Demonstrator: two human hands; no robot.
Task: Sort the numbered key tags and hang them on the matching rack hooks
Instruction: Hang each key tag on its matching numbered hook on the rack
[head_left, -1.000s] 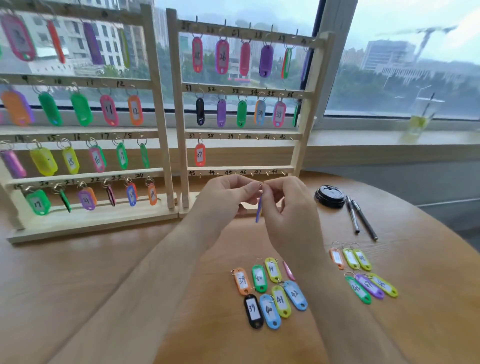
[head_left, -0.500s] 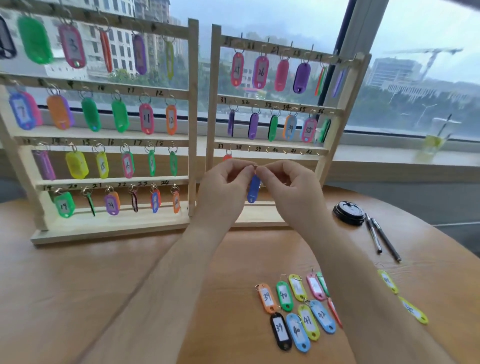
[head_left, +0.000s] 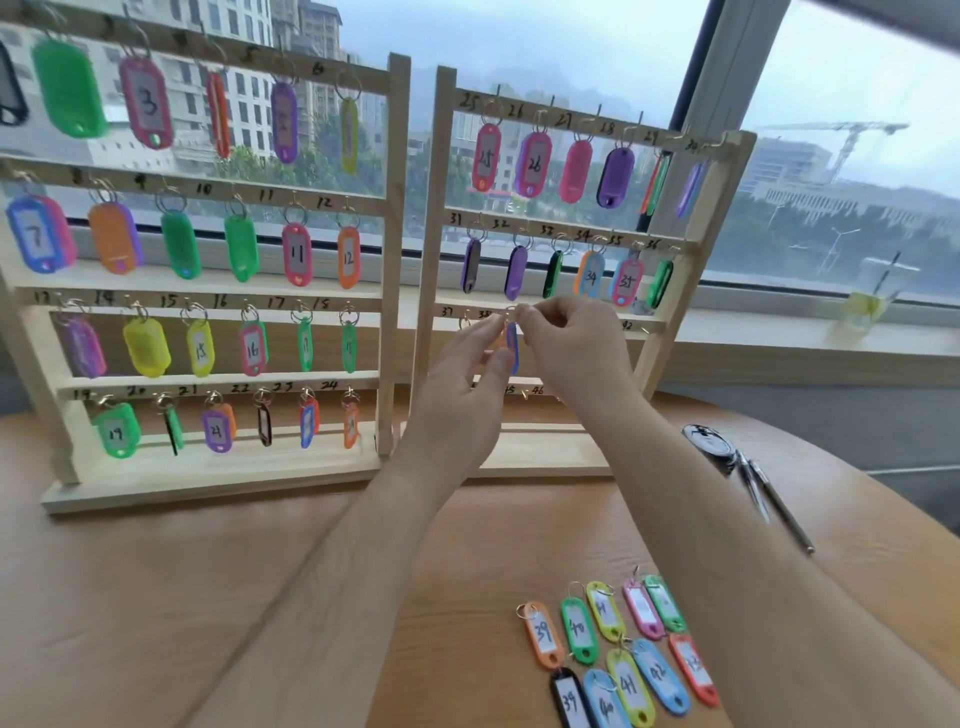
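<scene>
Blue key tag (head_left: 513, 345), seen edge-on, held at the third rail of the wooden rack (head_left: 693, 291) numbered from 25, just past label 38; we cannot tell whether its ring sits on a hook. Our right hand (head_left: 571, 348) pinches the ring between thumb and forefinger; our left hand (head_left: 470, 364) pinches the tag's body. Loose tags (head_left: 618, 649), marked 39 upward, lie grouped on the wooden table (head_left: 156, 597) beside our right forearm.
</scene>
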